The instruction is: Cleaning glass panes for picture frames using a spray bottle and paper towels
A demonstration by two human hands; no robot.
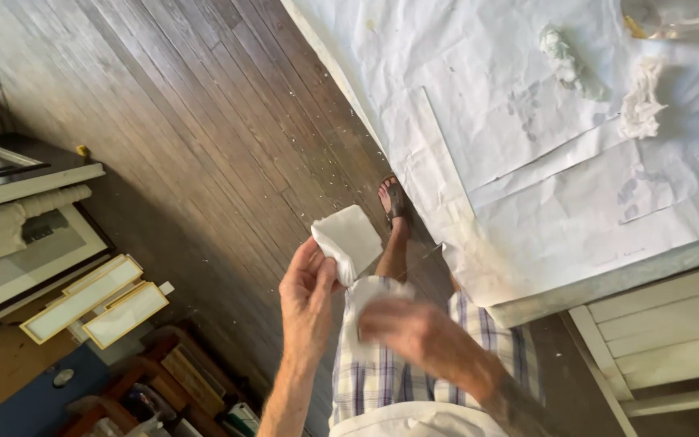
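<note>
White folded cloth [349, 239] is sitting pinched in my left hand [307, 298] above the wooden floor [196, 137] — I'm holding it up by one edge. My right hand [414, 333] is blurring below it; I cannot tell its grip — wiping looks unstarted, paper-covered table [527, 146] beside.

— What's the floor [204, 121] made of?
— Dark wood planks, worn and matt, flecked with pale specks.
— And the desk [527, 121]?
— Covered in creased white paper (stained grey in spots).
— The white wad [349, 241]?
— Soft and matt, paper or cloth; the shorts [382, 372] are checked cloth.
</note>
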